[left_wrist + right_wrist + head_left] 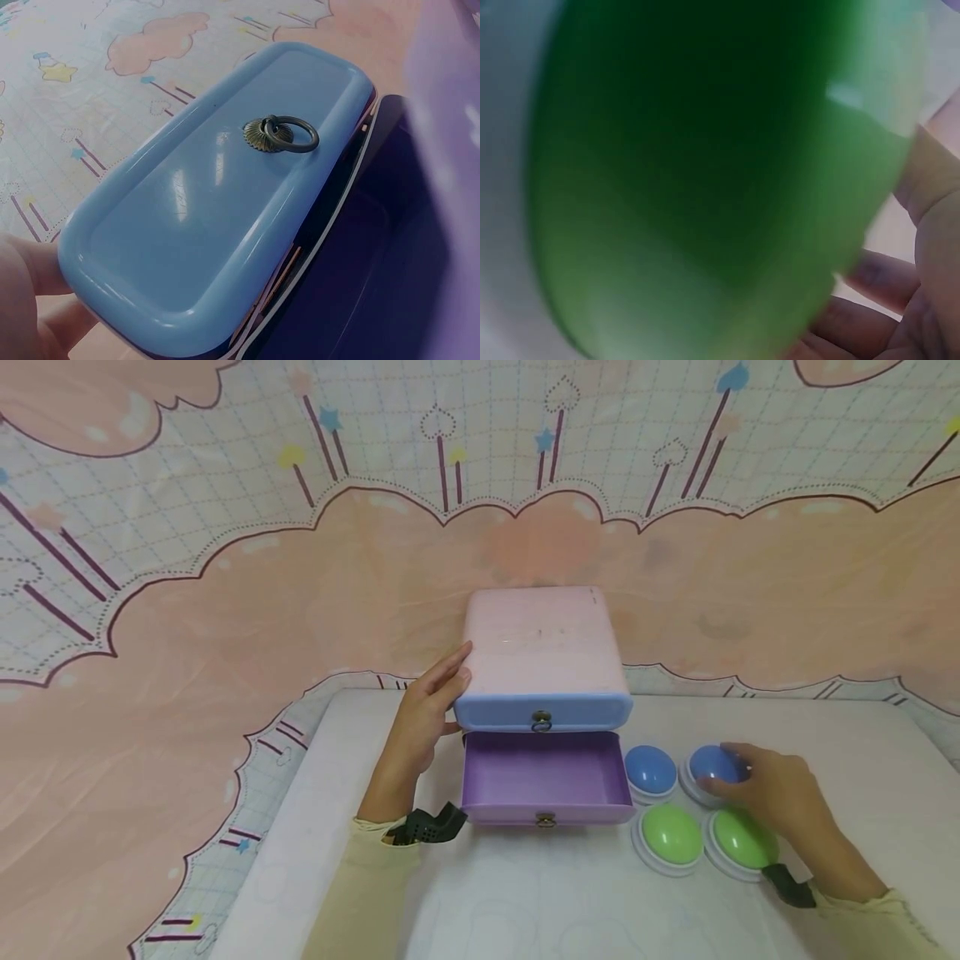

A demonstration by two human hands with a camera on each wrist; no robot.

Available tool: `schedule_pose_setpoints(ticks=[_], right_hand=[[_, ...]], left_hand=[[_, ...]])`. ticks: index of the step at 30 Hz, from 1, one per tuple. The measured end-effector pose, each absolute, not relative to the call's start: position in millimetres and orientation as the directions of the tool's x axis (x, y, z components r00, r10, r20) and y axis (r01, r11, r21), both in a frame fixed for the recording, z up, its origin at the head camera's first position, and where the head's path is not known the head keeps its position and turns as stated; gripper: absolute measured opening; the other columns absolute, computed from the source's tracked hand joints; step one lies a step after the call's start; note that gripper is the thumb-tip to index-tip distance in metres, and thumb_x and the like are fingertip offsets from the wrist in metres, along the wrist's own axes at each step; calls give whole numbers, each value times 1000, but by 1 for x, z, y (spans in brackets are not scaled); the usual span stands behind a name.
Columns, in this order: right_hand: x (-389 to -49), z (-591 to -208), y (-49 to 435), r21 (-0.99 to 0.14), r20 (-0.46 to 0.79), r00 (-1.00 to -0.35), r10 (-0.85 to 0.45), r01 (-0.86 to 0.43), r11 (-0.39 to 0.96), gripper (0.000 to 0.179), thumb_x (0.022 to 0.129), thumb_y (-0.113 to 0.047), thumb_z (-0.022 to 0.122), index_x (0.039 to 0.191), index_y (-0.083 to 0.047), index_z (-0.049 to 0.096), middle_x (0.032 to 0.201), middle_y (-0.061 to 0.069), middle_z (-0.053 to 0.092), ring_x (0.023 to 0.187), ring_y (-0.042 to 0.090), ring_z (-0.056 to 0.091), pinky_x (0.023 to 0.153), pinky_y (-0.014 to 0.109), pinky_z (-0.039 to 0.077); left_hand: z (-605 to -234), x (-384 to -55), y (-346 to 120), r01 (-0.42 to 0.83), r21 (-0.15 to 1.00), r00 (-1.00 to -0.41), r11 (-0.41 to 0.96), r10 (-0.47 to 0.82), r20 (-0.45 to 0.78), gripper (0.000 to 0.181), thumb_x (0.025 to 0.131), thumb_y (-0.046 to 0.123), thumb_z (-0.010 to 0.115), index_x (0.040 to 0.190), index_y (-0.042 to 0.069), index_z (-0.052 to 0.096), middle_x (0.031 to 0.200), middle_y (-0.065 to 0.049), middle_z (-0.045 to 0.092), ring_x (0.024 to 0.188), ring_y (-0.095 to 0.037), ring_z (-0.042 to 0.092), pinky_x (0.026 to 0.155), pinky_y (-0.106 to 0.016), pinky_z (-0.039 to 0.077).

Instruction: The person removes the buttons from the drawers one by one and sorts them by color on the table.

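1. Right hand [783,789] pinches the outer blue dome [712,763] on the tabletop [525,893].
2. Looks light, stiff, slick; its rim [687,787] should hold best.
3. Left hand [427,714], fingers straight, touches the box [543,643].

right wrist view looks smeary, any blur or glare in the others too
Right wrist view: the green dome is out of focus, dark in the middle with a pale glint toward upper right; left wrist view: white glare streaks on the blue drawer front, blurred purple shape at right; head view: drawer box fairly crisp.
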State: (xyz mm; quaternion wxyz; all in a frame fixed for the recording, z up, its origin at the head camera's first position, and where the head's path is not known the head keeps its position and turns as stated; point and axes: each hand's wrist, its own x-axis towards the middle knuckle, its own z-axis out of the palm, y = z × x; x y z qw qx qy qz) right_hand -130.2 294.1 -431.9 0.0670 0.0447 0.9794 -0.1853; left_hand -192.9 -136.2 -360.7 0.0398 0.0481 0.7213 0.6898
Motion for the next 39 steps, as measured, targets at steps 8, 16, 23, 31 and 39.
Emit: schedule_pose_setpoints(ticks=[8,16,23,31,39], right_hand=[[-129,-434,293,-360,-134,-991,28,75,930,92,86,-59,75,146,6,48,140,42,47,127,66,43,97,74,43],[-131,-437,292,-356,-146,-989,14,66,932,90,89,-58,72,148,5,46,143,42,43,130,66,40,100,73,40],[-132,-439,291,-360,-150,-989,6,60,931,89,90,-54,72,149,6,44,144,42,42,130,65,40,101,73,40],[-133,-440,292,-357,-174,-985,5,68,932,91,91,-56,70,150,7,41,144,43,41,131,65,39,101,72,40],[-132,-442,292,-357,-192,-981,-3,67,932,91,93,-56,67,151,7,39,145,43,40,131,65,39,102,72,40]], left_hand=[[-361,-193,-135,16,998,-993,53,121,9,46,104,32,59,149,35,54,166,9,32,144,-38,46,97,-70,48],[-361,-193,-136,17,998,-992,56,122,11,46,104,33,59,149,36,53,166,11,33,144,-38,46,97,-69,48],[-360,-193,-136,10,999,-993,51,118,4,46,104,32,59,149,36,53,166,11,33,143,-38,47,97,-69,48],[-360,-193,-136,3,999,-992,44,125,-3,46,104,32,59,149,36,53,166,12,32,144,-37,45,98,-69,47],[-360,-192,-136,9,999,-992,50,124,3,46,104,32,58,150,36,53,166,11,32,145,-38,44,98,-71,47]])
